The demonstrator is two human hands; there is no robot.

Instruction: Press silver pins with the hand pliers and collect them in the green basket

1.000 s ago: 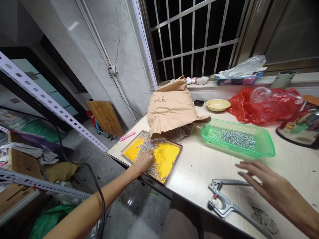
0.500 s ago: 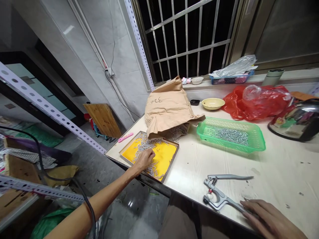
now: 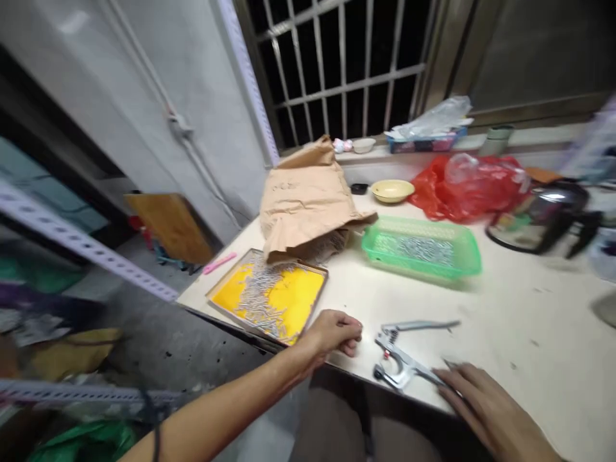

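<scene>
My left hand point(image 3: 334, 332) hovers over the near table edge, just right of the yellow tray point(image 3: 226, 292), with its fingers curled into a loose fist; what they hold, if anything, is hidden. Several small metal pins point(image 3: 260, 292) lie scattered in that tray. My right hand point(image 3: 486, 407) rests with fingers stretched out on the handle end of the metal hand press pliers point(image 3: 402, 360), which lie flat on the table. The picture is smeared by motion.
A brown paper bag point(image 3: 305, 202) spills pins behind the tray. A green basket point(image 3: 464, 253) of pins stands mid-table. Further back are a yellow bowl point(image 3: 392, 190), a red plastic bag point(image 3: 469, 186) and a metal cooker point(image 3: 539, 215). A pink knife point(image 3: 219, 263) lies at the left corner.
My left hand has left the yellow tray and come right toward the pliers, fingers closed. My right hand has dropped onto the pliers' handle. The view has swung right.
</scene>
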